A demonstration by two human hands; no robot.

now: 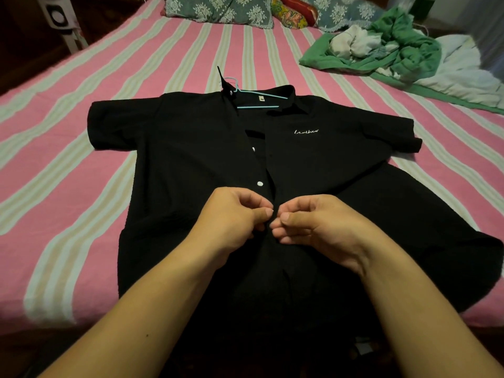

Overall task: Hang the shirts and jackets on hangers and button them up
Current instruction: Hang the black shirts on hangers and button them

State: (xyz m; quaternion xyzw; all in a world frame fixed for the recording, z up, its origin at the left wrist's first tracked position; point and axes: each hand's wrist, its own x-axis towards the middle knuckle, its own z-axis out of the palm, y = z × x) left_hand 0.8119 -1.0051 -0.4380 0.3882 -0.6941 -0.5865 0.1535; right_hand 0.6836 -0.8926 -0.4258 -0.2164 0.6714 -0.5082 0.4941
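Note:
A black short-sleeved shirt (341, 170) lies flat on the bed, front up, with a light blue hanger (259, 100) inside its collar. White buttons (259, 183) show along the open upper placket. My left hand (234, 214) pinches the left front edge at mid-chest. My right hand (311, 222) pinches the right front edge right beside it, fingertips almost touching. The button between my fingers is hidden.
The bed has a pink and white striped sheet (81, 165). A heap of green and white clothes (381, 47) lies at the far right. Patterned pillows (218, 8) line the head of the bed. A dark floor strip runs along the near edge.

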